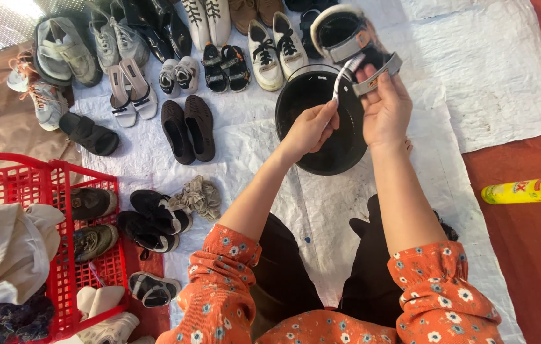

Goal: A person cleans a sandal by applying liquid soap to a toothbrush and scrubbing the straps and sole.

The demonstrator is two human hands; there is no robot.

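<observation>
On my far left I see the red basket (85, 175), then rows of shoes (187, 127). My left hand (312, 127) pinches a grey strap (345, 73) of the sandal (353, 38), which my right hand (385, 108) grips above the black basin (321, 153). A yellow bottle (525, 190) lies rightmost.

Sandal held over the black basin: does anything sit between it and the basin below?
Nothing visible does. The right hand holds the grey-strapped sandal above the black basin, the left hand pinches one strap, and the basin's visible inside looks bare; only the hands overlap it.
</observation>
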